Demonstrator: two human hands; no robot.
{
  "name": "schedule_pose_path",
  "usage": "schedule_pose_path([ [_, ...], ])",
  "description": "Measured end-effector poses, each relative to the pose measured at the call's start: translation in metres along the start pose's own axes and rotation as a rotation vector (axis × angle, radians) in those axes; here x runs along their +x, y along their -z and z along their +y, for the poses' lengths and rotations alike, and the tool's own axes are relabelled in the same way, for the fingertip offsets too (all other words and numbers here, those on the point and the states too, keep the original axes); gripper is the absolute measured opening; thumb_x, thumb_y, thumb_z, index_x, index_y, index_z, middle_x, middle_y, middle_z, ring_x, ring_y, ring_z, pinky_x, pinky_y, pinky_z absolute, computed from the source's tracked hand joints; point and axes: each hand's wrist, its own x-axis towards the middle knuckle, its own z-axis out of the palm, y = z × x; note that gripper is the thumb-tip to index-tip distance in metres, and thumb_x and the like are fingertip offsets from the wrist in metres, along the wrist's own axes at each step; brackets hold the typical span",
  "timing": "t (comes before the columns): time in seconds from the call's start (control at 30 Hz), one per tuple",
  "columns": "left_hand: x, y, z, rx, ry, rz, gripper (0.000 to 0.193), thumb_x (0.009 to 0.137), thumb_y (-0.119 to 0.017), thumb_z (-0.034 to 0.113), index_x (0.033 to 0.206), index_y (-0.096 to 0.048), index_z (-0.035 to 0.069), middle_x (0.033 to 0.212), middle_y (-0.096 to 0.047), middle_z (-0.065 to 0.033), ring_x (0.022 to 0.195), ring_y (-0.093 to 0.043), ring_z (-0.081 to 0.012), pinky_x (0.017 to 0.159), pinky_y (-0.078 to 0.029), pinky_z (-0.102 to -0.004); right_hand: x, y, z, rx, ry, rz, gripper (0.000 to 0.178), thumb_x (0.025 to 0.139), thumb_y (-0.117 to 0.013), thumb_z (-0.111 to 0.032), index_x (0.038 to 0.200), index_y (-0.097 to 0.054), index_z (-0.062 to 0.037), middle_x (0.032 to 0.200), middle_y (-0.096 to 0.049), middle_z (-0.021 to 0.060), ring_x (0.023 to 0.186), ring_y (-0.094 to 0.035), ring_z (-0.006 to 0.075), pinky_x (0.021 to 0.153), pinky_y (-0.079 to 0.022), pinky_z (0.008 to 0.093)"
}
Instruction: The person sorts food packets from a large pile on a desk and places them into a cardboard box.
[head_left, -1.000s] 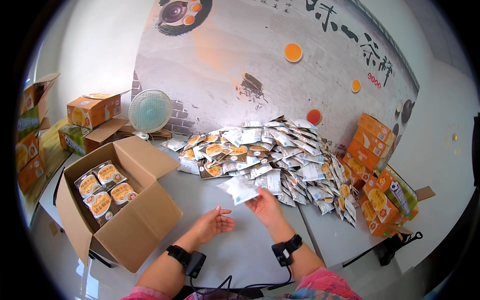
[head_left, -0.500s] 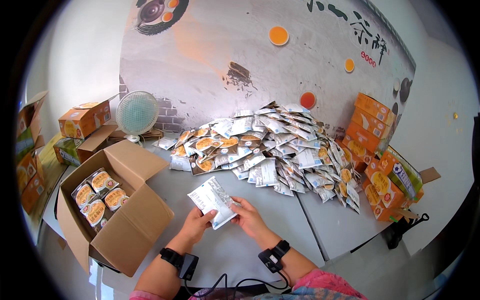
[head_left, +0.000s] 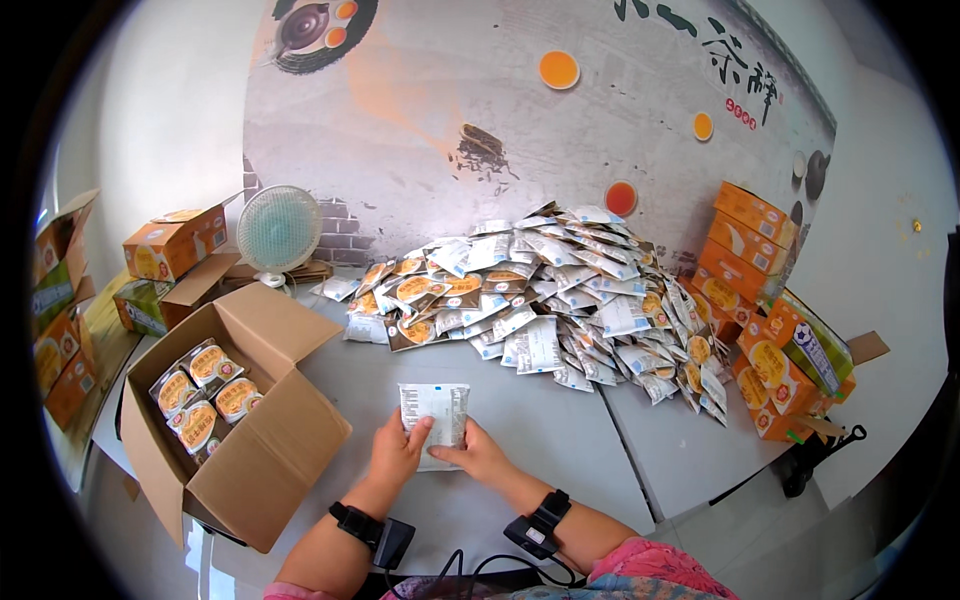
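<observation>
Upright between my two hands is a white foil packet (head_left: 440, 408), its printed back side toward me. My left hand (head_left: 397, 448) grips its left edge, thumb laid across the front. On the opposite edge my right hand (head_left: 478, 455) holds it, thumb also pressed on the front; the fingers of both hands are mostly hidden behind it. To the left stands an open cardboard carton (head_left: 262, 455) with several packets (head_left: 197, 424) inside, their brown and orange fronts showing. A large heap of similar packets (head_left: 530, 290) lies beyond my hands, some white side up, some orange.
A round fan (head_left: 279, 230) stands behind the carton. Orange boxes (head_left: 180, 245) sit at the far left, and more orange boxes (head_left: 745, 245) are stacked at the right beside an orange and green box (head_left: 790, 365). The grey table (head_left: 540, 430) has a seam right of my hands.
The packet has turned from tilted to upright and straight, its printed back facing me. Both hands have shifted their grip along its side edges.
</observation>
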Motion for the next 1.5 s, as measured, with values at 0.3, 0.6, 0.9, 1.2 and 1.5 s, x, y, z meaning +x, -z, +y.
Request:
schedule_pose_path([
  [0.3, 0.000, 0.000, 0.001, -0.093, 0.009, 0.076, 0.030, 0.085, -0.060, 0.025, 0.093, -0.055, -0.003, 0.077, -0.064, -0.0139, 0.069, -0.060, -0.0175, 0.063, -0.046, -0.0299, -0.001, 0.000, -0.005, -0.034, -0.038, -0.009, 0.053, 0.077, -0.068, -0.010, 0.120, -0.039, 0.0010, 0.113, -0.053, 0.0078, 0.101, -0.052, 0.0135, 0.086, -0.043, 0.0273],
  [0.6, 0.003, 0.002, 0.000, -0.278, 0.099, 0.129, 0.025, 0.085, -0.059, 0.021, 0.089, -0.056, -0.004, 0.079, -0.063, -0.0079, 0.071, -0.055, -0.0096, 0.063, -0.045, -0.0257, -0.005, -0.003, -0.005, -0.070, -0.083, -0.137, 0.056, 0.076, -0.068, -0.009, 0.122, -0.038, -0.0012, 0.112, -0.052, 0.0045, 0.101, -0.051, 0.0118, 0.087, -0.042, 0.0267],
  [0.9, -0.001, 0.006, 0.001, -0.073, -0.026, 0.096, 0.025, 0.087, -0.056, 0.022, 0.088, -0.057, -0.002, 0.074, -0.061, -0.0066, 0.067, -0.055, -0.0119, 0.060, -0.045, -0.0272, -0.004, -0.005, 0.000, -0.100, -0.065, -0.086, 0.053, 0.074, -0.069, -0.008, 0.119, -0.042, -0.0018, 0.108, -0.053, 0.0049, 0.098, -0.052, 0.0117, 0.085, -0.042, 0.0269],
  [1.2, 0.014, 0.014, -0.015, -0.527, 0.363, 0.130, 0.038, 0.093, -0.038, 0.037, 0.101, -0.051, 0.003, 0.078, -0.055, -0.0072, 0.074, -0.053, -0.0155, 0.063, -0.045, -0.0294, -0.004, 0.007, -0.005, -0.017, 0.132, 0.197, 0.030, 0.070, -0.070, -0.004, 0.092, -0.050, -0.0066, 0.101, -0.058, 0.0065, 0.102, -0.052, 0.0166, 0.087, -0.042, 0.0283],
  [1.5, 0.012, 0.010, -0.009, -1.018, 0.849, -0.559, 0.044, 0.092, -0.042, 0.035, 0.121, -0.041, 0.002, 0.113, -0.055, -0.0128, 0.099, -0.057, -0.0225, 0.084, -0.048, -0.0385, -0.004, 0.013, -0.013, -0.746, 0.563, 0.260, 0.045, 0.063, -0.076, -0.009, 0.100, -0.051, -0.0123, 0.133, -0.035, 0.0141, 0.128, -0.025, 0.0335, 0.103, -0.025, 0.0406],
])
